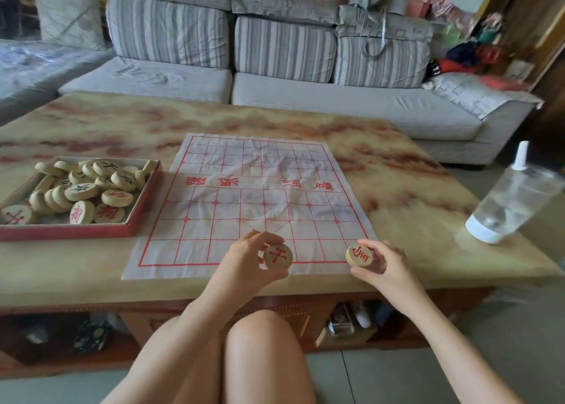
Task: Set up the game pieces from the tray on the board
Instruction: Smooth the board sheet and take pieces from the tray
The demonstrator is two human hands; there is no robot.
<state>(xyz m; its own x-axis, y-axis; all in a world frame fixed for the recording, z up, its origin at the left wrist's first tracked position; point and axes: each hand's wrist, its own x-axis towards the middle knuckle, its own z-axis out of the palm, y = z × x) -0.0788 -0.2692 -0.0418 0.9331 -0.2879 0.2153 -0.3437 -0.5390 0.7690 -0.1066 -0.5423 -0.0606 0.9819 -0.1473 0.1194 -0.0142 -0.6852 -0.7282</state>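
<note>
A white cloth board (253,201) with a red grid lies flat on the marbled table; no piece stands on it. To its left a red tray (76,230) holds several round wooden pieces (82,189) with red or black characters. My left hand (247,260) grips a red-marked wooden disc (277,256) over the board's near edge, at the middle. My right hand (385,266) pinches a second red-marked disc (359,256) above the board's near right corner. Both discs are tilted toward me.
A clear plastic bottle (510,198) with a white cap stands at the table's right edge. A grey striped sofa (275,67) runs behind the table. My knees (244,357) sit below the table's near edge, in front of shelves with clutter.
</note>
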